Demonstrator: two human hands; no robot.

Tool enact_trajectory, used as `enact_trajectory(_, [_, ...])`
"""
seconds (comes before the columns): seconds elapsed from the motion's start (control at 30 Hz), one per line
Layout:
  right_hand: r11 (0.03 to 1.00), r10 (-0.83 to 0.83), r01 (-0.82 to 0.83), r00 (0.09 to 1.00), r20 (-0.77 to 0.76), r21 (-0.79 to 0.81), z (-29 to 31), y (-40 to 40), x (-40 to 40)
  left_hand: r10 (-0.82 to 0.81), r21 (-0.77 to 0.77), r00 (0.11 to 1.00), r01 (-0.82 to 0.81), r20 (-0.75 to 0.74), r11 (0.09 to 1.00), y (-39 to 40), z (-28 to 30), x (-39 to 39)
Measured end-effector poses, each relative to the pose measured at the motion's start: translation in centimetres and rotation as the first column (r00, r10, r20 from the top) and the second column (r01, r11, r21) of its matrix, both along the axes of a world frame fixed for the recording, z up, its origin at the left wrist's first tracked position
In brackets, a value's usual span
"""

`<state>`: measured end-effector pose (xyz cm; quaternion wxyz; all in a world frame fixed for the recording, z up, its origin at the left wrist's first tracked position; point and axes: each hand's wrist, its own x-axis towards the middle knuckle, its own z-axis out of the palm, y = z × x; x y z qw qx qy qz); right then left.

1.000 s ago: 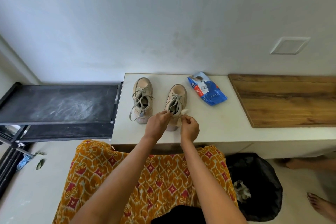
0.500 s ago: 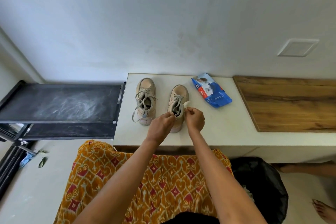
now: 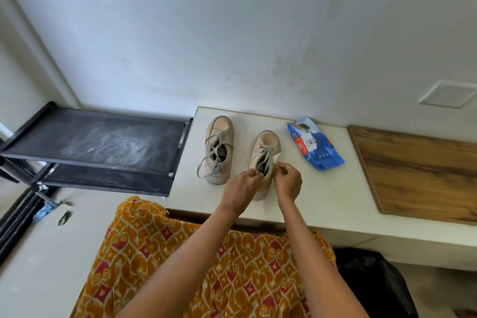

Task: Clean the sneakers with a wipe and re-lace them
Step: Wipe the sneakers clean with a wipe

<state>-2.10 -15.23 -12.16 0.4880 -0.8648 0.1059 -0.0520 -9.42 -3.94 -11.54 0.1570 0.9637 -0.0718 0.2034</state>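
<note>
From the head camera, two beige sneakers stand side by side on the white counter (image 3: pixel 322 188), toes toward the wall. Taking the right sneaker (image 3: pixel 264 160) as the landmark: the left sneaker (image 3: pixel 219 148) sits just beside it, on the side of the black rack (image 3: pixel 90 142), its grey laces loose and trailing; the blue wipe pack (image 3: pixel 316 147) lies near it on the opposite side, toward the wooden board (image 3: pixel 423 173).

The left hand (image 3: pixel 241 187) grips the collar at the heel end of the right sneaker, fingers curled into the opening. The right hand (image 3: pixel 287 179) pinches a white wipe (image 3: pixel 276 157) against that shoe's outer flank.

Compared with a second ago, the wipe has travelled from the heel forward along the side, now level with the lace eyelets, while the left hand has kept its hold. That suggests the side wall is being cleaned in passes; both shoes look laced, so the lacing work seems not yet begun.
</note>
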Motion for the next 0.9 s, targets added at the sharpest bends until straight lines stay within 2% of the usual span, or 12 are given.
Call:
enact_trajectory(0.23, [0.998,-0.013,0.01,0.999,0.036,0.065,-1.8,-0.3,-3.8,-0.036,-0.09,0.999,0.039,0.033,0.995,0.5,-0.5,-0.2])
enact_trajectory(0.53, [0.994,0.05,-0.042,0.996,0.08,-0.104,-0.5,0.1,-0.2,-0.042,-0.091,0.999,0.045,0.034,0.995,0.3,0.1,-0.1])
enact_trajectory(0.73, [0.996,0.076,-0.073,0.994,0.083,-0.044,-1.2,-1.1,-5.5,-0.04,-0.084,0.999,0.041,0.012,0.996,0.5,-0.4,0.1])
enact_trajectory(0.9, [0.999,0.025,-0.024,1.0,0.01,-0.037,-1.2,-1.1,-3.9,-0.031,-0.052,0.999,0.031,-0.015,0.998,0.3,0.3,-0.1])
